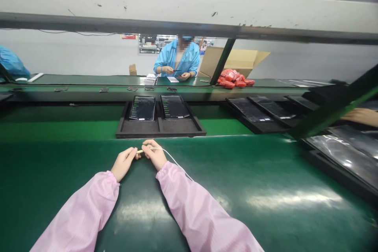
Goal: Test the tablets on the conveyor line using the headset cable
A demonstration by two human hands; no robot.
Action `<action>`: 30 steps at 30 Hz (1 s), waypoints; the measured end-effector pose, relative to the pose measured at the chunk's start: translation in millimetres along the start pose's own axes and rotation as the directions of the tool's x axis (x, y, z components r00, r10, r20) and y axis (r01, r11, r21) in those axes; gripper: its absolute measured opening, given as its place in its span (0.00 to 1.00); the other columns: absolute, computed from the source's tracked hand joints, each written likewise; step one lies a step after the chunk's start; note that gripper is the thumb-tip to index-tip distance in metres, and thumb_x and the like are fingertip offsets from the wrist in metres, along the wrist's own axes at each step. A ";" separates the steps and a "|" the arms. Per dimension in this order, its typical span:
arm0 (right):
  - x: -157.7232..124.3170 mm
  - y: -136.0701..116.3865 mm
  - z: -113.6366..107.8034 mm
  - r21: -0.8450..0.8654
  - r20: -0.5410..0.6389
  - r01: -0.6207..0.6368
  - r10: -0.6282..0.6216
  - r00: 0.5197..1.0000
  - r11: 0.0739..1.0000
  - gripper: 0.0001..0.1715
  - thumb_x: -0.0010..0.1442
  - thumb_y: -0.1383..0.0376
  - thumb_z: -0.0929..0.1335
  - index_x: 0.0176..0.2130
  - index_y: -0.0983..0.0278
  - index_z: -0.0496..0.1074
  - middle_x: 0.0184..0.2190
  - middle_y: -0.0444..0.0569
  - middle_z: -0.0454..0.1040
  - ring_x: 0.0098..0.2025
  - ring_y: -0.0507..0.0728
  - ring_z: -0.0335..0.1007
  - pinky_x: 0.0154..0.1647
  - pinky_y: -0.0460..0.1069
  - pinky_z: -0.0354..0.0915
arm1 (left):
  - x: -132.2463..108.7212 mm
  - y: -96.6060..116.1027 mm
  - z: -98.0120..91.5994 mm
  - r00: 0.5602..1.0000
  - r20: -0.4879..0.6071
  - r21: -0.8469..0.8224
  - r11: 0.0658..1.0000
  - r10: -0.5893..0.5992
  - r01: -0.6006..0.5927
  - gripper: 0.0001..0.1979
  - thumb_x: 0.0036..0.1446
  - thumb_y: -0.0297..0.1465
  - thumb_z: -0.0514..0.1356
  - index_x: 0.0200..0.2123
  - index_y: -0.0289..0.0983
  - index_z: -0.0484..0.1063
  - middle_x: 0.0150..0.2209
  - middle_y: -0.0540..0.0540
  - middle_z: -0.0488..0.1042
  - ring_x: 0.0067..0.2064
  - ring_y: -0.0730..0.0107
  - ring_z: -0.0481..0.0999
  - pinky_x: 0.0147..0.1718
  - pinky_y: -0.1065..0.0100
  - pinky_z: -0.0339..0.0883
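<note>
Above the far edge of the green work surface [236, 165], my two hands meet at a small yellowish cable end. My left hand [124, 162] is closed, with its fingertips pinching the tip of that end. My right hand [155, 155] is closed around the white cable [178, 164], which runs back over my right sleeve. The kind of plug is too small to make out. Just beyond my hands sits a black tray [161, 128] with two compartments, each bearing a dark flat screen panel, the left one [143, 108] and the right one [175, 107].
More black trays with film-covered panels [249, 109] stand on the right, near another person's arm [360, 116]. A green post [339, 102] slants there. Across the line, a co-worker in blue [177, 61] handles small parts beside red bags [233, 78] and an open cardboard box [248, 59].
</note>
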State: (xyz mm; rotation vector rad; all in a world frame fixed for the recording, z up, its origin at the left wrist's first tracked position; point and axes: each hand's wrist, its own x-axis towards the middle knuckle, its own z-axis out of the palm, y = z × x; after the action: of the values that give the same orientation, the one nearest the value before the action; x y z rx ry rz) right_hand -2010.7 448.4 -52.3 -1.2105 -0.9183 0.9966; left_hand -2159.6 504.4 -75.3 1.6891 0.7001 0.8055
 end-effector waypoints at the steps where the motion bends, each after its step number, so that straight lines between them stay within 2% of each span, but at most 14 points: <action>1: -0.1 0.0 0.0 -0.003 0.000 0.000 0.000 1.000 1.000 0.25 0.44 0.48 0.76 0.33 0.61 0.68 0.14 0.34 0.60 0.18 0.48 0.53 0.24 0.47 0.51 | 0.0 -0.3 0.0 1.000 0.000 0.001 1.000 0.000 0.000 0.24 0.62 0.51 0.51 0.25 0.39 0.68 0.29 0.49 0.72 0.36 0.65 0.74 0.43 0.65 0.64; 30: -2.0 -1.6 0.0 -0.022 -0.001 0.008 -0.008 1.000 1.000 0.23 0.45 0.48 0.75 0.31 0.62 0.71 0.15 0.35 0.60 0.19 0.48 0.54 0.24 0.47 0.53 | 0.0 -0.3 0.4 1.000 -0.009 -0.012 1.000 0.014 -0.014 0.24 0.62 0.51 0.52 0.25 0.38 0.69 0.28 0.49 0.73 0.35 0.65 0.73 0.41 0.65 0.66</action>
State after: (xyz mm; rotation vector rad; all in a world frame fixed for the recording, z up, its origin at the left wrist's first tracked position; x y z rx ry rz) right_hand -2011.1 446.4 -50.7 -1.2252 -0.9344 0.9819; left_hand -2159.4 504.2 -75.7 1.6819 0.6884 0.8261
